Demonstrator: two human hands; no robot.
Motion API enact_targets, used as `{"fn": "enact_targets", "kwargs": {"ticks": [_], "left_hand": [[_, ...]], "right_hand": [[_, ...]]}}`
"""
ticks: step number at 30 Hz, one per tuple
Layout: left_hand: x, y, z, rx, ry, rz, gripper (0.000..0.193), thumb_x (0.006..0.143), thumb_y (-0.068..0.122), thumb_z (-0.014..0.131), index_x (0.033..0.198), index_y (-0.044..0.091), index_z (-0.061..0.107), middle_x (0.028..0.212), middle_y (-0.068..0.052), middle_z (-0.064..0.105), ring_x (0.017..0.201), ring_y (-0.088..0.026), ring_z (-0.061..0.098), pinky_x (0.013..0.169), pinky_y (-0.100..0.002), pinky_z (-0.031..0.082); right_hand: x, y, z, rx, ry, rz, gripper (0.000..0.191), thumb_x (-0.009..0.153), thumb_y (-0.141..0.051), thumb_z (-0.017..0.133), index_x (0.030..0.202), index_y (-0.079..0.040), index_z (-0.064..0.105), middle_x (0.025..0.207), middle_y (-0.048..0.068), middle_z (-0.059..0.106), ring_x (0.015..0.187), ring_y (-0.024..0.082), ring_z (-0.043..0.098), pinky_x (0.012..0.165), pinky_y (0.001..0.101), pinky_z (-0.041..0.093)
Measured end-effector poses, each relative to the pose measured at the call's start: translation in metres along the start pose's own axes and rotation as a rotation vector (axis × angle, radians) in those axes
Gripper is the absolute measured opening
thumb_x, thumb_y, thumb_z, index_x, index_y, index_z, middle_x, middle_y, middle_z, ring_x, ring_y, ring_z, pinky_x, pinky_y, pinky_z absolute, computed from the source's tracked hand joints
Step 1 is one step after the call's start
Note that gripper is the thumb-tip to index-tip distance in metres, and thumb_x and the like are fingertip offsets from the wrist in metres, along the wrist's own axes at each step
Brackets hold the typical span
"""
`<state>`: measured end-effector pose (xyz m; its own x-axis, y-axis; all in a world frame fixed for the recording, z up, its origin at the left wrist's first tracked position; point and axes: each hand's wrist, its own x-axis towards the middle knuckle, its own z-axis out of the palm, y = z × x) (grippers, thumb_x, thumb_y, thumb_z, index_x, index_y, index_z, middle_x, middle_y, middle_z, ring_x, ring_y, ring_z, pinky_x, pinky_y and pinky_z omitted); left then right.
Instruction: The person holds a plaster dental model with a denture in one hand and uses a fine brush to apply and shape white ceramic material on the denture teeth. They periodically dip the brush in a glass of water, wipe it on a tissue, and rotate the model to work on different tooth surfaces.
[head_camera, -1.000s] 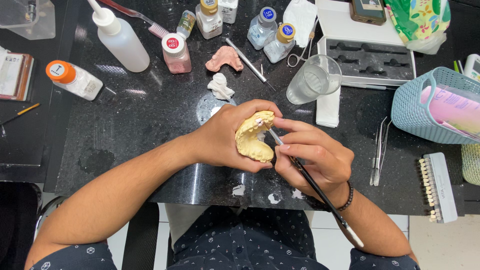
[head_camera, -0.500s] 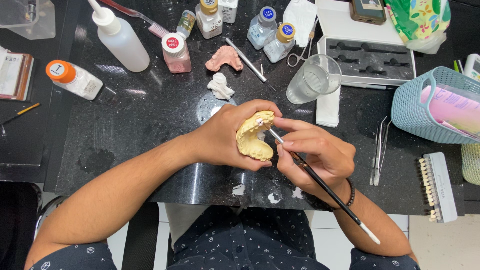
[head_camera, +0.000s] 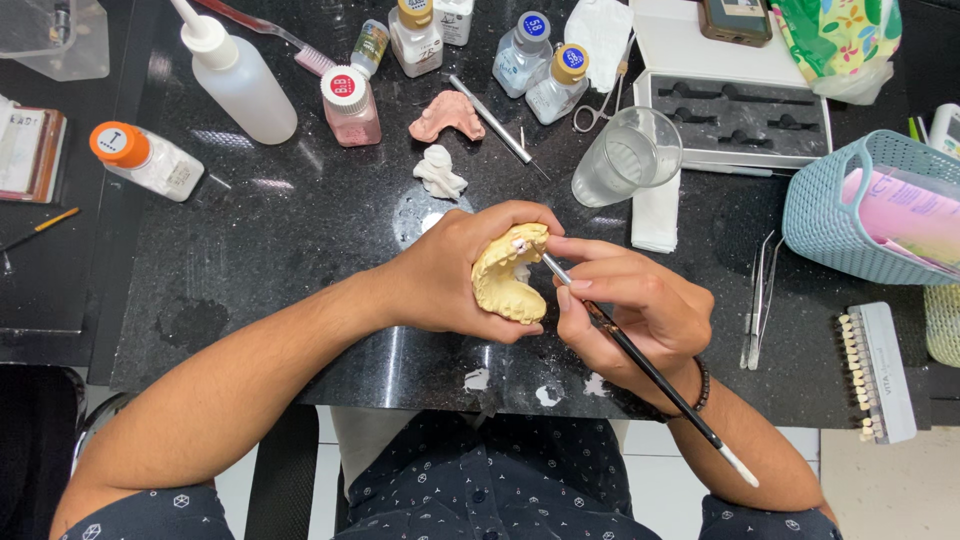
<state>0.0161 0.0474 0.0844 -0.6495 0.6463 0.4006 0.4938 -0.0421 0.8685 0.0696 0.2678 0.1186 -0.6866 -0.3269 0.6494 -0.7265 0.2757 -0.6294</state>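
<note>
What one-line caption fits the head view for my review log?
Left hand holds a yellow dental cast while right hand touches a thin brush to it above a black countertop.

Glass cup (head_camera: 627, 156), teal basket (head_camera: 835, 215), tweezers (head_camera: 759, 298) on black countertop (head_camera: 280, 250)

A: Bright, even overhead light. White glare streaks on the black countertop (head_camera: 250, 260), upper left of frame and centre.

B: Shadows?

A: Soft, short, under the forearms at the lower edge. Focus is sharp across the middle; no motion blur. Slight wide-angle stretch at the corners.
</note>
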Motion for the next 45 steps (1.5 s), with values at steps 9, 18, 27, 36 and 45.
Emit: {"fn": "enact_targets", "kwargs": {"ticks": [9,18,27,36,45], "left_hand": [[0.000,0.004,0.000,0.005,-0.014,0.009,0.077,0.072,0.019,0.093,0.136,0.007,0.053,0.117,-0.007,0.073,0.101,-0.017,0.077,0.086,-0.028,0.061],[0.001,0.009,-0.008,-0.002,-0.128,-0.040,0.074,0.072,0.022,0.093,0.133,0.009,0.056,0.101,-0.005,0.075,0.086,-0.015,0.077,0.076,-0.027,0.059],[0.001,0.010,-0.008,-0.028,-0.143,-0.034,0.074,0.073,0.022,0.093,0.135,0.008,0.055,0.103,-0.005,0.075,0.087,-0.014,0.077,0.077,-0.027,0.060],[0.001,0.009,-0.008,-0.015,-0.127,-0.018,0.073,0.073,0.022,0.093,0.134,0.008,0.056,0.104,-0.005,0.075,0.089,-0.014,0.077,0.078,-0.027,0.059],[-0.001,0.008,-0.006,-0.012,-0.119,-0.031,0.073,0.071,0.022,0.092,0.133,0.009,0.056,0.102,-0.004,0.074,0.089,-0.014,0.077,0.079,-0.027,0.060]], "right_hand": [[-0.007,0.003,-0.002,0.097,0.013,0.073,0.019,0.089,0.010,0.073,0.101,0.003,0.059,0.094,0.017,0.073,0.108,0.036,0.075,0.096,0.0436,0.064],[-0.012,0.007,-0.013,0.336,0.010,0.267,0.012,0.096,0.010,0.071,0.098,0.003,0.061,0.086,0.014,0.073,0.090,0.023,0.076,0.102,0.0466,0.063],[-0.010,0.003,-0.012,0.297,-0.011,0.303,0.015,0.091,0.010,0.073,0.093,0.003,0.061,0.092,0.016,0.074,0.102,0.029,0.077,0.093,0.0389,0.064],[-0.010,0.003,-0.009,0.216,-0.004,0.226,0.016,0.089,0.012,0.074,0.093,0.003,0.061,0.091,0.016,0.073,0.101,0.031,0.077,0.091,0.0388,0.065],[-0.003,-0.003,-0.007,0.095,-0.019,0.085,0.021,0.085,0.011,0.076,0.096,0.003,0.060,0.092,0.016,0.072,0.102,0.032,0.077,0.091,0.0421,0.065]]}}
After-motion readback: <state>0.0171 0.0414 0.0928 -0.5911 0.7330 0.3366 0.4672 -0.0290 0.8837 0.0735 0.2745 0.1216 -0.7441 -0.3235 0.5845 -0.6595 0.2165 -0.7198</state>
